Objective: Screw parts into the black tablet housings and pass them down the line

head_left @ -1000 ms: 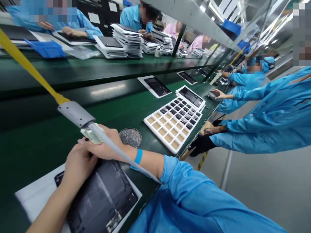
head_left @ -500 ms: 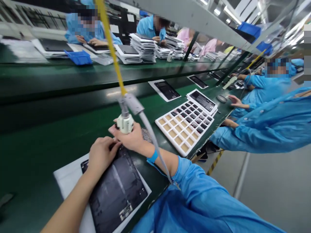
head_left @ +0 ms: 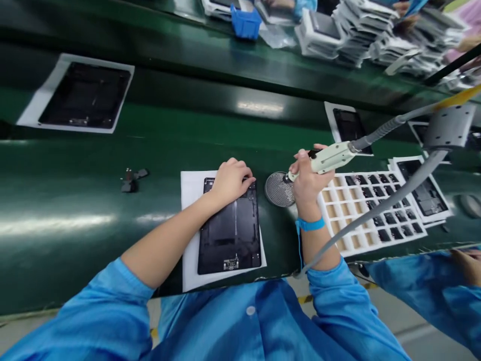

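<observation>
Black tablet (head_left: 229, 238) on a white sheet (head_left: 190, 240), flat on a green belt (head_left: 93, 165). Left hand (head_left: 231, 183) on its top edge, fingers lightly curled and close together. Right hand (head_left: 308, 183) just beside it, fingers wrapped around a cream electric screwdriver (head_left: 330, 158), tip at the edge of a round mesh disc (head_left: 279, 189). Farther right, a white tray (head_left: 361, 249) of dark parts. Beyond, a second tablet (head_left: 84, 95) on its sheet and a blue bin (head_left: 246, 22).

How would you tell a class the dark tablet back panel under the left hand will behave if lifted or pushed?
The dark panel looks thin and flat, so it is probably fairly stiff and unlikely to roll. Its smooth face may slide on the white sheet when pushed. The small circuit-like patch near its edge may be fragile.
</observation>
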Demonstrator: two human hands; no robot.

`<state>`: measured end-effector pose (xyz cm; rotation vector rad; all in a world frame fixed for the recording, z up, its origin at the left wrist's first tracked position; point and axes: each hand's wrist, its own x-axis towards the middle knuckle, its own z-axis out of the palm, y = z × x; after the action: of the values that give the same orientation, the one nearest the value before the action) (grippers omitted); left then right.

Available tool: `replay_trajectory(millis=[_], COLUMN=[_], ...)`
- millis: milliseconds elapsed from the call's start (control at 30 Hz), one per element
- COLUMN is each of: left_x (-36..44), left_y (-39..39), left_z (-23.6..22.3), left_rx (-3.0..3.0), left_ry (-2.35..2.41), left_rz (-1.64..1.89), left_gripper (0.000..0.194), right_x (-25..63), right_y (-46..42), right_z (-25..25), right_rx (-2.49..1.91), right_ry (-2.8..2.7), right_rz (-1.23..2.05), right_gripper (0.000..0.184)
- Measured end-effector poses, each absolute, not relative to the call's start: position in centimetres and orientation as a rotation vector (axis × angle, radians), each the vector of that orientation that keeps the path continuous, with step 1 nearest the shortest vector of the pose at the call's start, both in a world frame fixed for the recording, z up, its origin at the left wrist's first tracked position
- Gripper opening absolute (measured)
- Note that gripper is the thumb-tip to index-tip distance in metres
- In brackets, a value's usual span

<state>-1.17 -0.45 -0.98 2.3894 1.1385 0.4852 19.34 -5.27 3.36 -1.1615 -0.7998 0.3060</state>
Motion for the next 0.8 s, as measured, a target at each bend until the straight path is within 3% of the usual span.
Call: replay_trajectory(millis=[800], left_x=[-1.0], left_y=[-0.5], left_z=[-1.0], left_rx=[2.378], left_ry=[1.091], left_rz=[0.509], left_gripper=[0.02], right_x=[20.1], right_y=[-3.8], right_z=[1.7], right_rx=[-1.198], right_ry=[-0.855], right_rz=[0.225], right_gripper=[0.059])
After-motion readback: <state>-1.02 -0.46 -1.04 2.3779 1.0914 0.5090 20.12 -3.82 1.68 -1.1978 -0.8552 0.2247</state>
